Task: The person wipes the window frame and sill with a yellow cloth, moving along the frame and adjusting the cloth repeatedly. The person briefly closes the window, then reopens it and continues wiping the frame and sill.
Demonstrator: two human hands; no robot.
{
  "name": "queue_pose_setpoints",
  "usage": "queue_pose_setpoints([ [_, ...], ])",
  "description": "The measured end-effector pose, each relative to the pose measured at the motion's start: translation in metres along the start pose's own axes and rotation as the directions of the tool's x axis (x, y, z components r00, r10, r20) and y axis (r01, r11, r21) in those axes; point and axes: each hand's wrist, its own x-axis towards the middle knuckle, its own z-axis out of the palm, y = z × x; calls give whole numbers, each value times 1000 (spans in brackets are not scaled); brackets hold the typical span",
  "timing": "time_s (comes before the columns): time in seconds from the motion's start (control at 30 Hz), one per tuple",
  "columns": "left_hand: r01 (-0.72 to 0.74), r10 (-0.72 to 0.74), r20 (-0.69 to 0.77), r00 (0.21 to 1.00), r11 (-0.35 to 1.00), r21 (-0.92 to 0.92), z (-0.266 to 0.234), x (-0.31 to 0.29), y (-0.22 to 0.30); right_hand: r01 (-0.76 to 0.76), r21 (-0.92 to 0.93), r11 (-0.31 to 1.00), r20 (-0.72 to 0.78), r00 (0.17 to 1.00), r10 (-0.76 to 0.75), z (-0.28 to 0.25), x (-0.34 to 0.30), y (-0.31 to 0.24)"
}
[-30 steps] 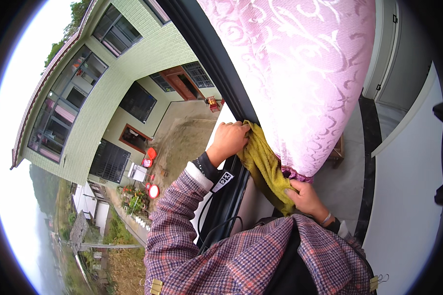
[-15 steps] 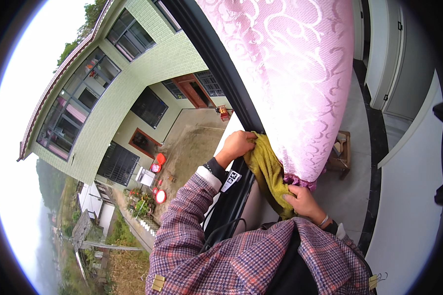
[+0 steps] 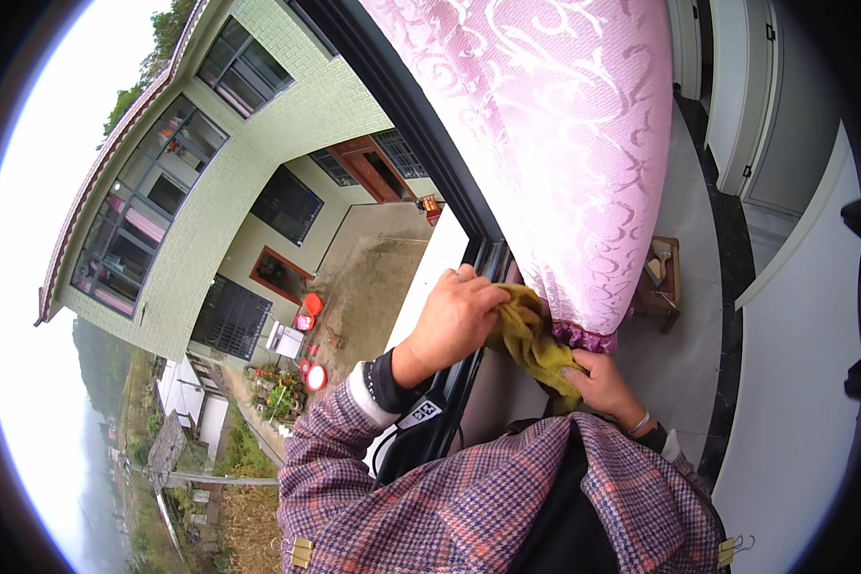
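Olive cloth (image 3: 538,342) between left hand (image 3: 456,320) and right hand (image 3: 605,385), beside black window frame (image 3: 407,110)

Counted: two bare hands, one cloth, one pink curtain (image 3: 545,163), two gold-coloured clips (image 3: 302,553) (image 3: 727,553) on one jacket (image 3: 450,497), one wooden box (image 3: 674,298) over the floor. Clamped on the cloth's upper end with the left hand; clamped on its right edge with the right hand, thumb on top. Bunched between both, just left of the purple ruffle (image 3: 584,339) at the curtain's foot.

Hidden: left fingertips, curled out of sight; cannot tell about contact between cloth and frame. Cut off at the upper edge: curtain. Hard to make out: the cloth's dark lower end, close to the jacket; also the box's contents, too small to tell.

Soft, crumpled, fuzzy-looking: cloth. Glossy, scroll-patterned, narrowing downward: curtain. Coarsely checked weave: jacket. Smooth, bar-shaped: frame. Gathered and frilly: ruffle.
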Motion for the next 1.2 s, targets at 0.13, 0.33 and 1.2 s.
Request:
queue_pose_setpoints([
  [0.13,-42,168,486,857,965,-259,-4,-15,31,-70,-23,997,-95,993,68,-14,-16,2],
  [0.33,-124,112,247,963,992,36,-2,-23,17,-157,-30,987,-60,986,155,-24,-36,2],
  [1.2,35,-50,46,998,960,278,43,36,-80,66,108,992,-30,998,-63,14,24,-15],
])
